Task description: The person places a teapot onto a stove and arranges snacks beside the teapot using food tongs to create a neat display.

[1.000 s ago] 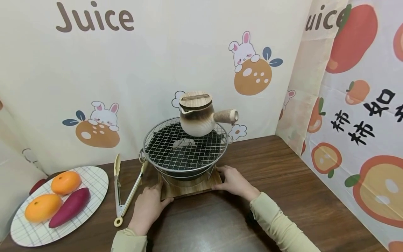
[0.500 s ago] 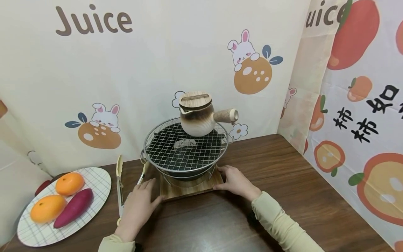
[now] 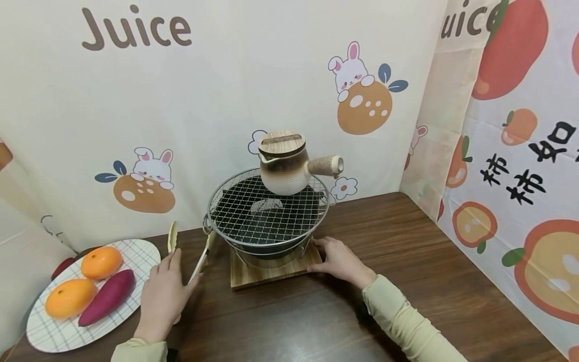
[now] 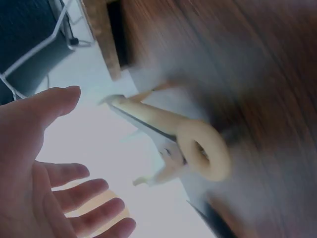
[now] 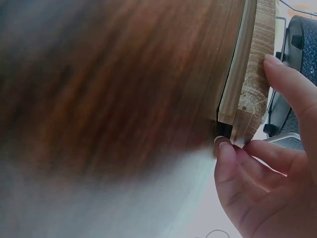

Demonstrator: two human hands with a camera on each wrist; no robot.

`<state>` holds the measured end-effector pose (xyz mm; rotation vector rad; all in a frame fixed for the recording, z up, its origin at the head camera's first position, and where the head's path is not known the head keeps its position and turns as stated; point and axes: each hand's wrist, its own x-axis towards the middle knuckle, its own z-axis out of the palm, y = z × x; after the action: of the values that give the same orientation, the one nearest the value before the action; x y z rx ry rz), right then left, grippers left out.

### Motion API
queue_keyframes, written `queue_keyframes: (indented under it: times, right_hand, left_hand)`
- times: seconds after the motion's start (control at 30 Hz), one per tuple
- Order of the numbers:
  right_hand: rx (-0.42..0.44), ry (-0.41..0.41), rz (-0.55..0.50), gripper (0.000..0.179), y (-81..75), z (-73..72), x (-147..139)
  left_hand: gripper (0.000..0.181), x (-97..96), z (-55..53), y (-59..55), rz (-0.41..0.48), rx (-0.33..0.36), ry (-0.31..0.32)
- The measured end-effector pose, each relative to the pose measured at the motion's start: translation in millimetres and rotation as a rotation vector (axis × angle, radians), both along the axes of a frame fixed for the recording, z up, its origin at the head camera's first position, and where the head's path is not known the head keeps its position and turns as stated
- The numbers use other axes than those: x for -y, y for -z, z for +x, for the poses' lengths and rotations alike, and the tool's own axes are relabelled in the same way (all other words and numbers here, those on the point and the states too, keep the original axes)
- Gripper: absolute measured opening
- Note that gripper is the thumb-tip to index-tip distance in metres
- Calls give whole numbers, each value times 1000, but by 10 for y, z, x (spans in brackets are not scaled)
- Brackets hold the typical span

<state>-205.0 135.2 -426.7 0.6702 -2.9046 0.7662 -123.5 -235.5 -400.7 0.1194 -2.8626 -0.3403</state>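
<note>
Zero tilt suits the wooden board (image 3: 258,275) my right grip (image 3: 340,262) pinches; my left grip (image 3: 163,291), apart, overhangs eight-o'clock tongs (image 4: 159,116).

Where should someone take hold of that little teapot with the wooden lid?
Probably by its twine-wrapped side handle, coming from the right: it juts out that way from the teapot, raised above the wire rack, leaving room to wrap around it. The spout is on the left, out of the way.
</note>
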Motion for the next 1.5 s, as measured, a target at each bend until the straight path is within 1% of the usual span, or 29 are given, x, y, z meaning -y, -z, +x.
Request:
queue_keyframes:
  times: [0.17, 0.4, 0.63, 0.73, 0.83, 0.97, 1.13, 1.37, 1.5]
  right_hand:
    - [-11, -3, -3, 73, 2, 4, -3]
    - [-11, -1, 4, 74, 10, -1, -7]
    - [-2, 7, 3, 73, -8, 9, 3]
    - [5, 11, 2, 73, -13, 11, 7]
    - [11, 14, 0, 73, -13, 13, 11]
    - [18, 15, 3, 73, -11, 15, 13]
    - [18, 20, 8, 73, -7, 14, 10]
    - [20, 17, 10, 74, -3, 14, 9]
    - [23, 17, 6, 73, -2, 15, 7]
  left_hand:
    - [86, 74, -44, 17, 34, 60, -31]
    - [94, 95, -114, 32, 96, 127, -42]
    - [101, 81, -230, 20, 97, 136, -56]
    - [106, 77, -278, 13, 102, 157, -76]
    - [111, 75, -326, 2, 114, 194, -96]
    - [115, 74, -366, -6, 131, 219, -112]
    - [116, 74, -416, 10, 145, 208, -115]
    - [121, 105, -492, 40, 142, 273, -118]
    - [121, 119, -511, 63, 143, 281, -127]
